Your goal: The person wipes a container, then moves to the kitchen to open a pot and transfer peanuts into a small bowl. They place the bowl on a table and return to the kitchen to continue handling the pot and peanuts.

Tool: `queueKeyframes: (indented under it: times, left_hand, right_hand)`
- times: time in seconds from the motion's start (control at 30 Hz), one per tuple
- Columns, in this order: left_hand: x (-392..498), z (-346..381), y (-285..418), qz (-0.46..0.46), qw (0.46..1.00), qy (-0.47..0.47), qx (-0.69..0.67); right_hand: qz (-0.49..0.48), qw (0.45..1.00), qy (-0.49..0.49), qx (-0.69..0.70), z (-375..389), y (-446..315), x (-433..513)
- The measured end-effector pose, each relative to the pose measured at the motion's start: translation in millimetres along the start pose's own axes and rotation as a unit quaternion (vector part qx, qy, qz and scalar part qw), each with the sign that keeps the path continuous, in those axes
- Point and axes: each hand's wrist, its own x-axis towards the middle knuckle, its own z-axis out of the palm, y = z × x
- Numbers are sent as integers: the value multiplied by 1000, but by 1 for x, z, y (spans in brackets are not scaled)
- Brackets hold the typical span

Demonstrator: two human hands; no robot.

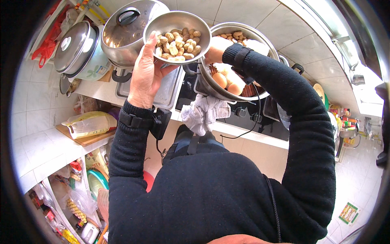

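Note:
My left hand [143, 76] holds a stainless steel bowl [170, 23] by its near left side, thumb over the rim. Unshelled peanuts [179, 45] lie in the bowl. Just right of it stands a wide steel pot [210, 84] on the cooktop. Inside the pot are more peanuts [236, 36], brown eggs [219, 80] and a pale, rounded food item [257, 45] partly behind my sleeve. My right hand [218, 48] reaches into the pot's left side, close to the bowl. Its fingertips are hidden, so I cannot tell whether it grips anything.
A lidded steel pot [122, 36] stands behind the bowl, with a lidded cooker [76, 52] farther left. A metal tray [167, 94] lies on the counter. A pale cloth [202, 113] hangs at the front of the black cooktop [265, 123]. A dark cable [243, 134] dangles there.

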Motion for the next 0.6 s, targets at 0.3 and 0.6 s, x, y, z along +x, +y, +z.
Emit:
queueKeyframes:
  times: [0.3, 0.6]
  left_hand:
    - [1, 0, -1, -8, 1000, 14, 1]
    - [5, 8, -5, -16, 1000, 7, -4]
  right_hand:
    - [36, 971, 97, 216, -124, 14, -51]
    - [59, 981, 108, 151, -97, 20, -34]
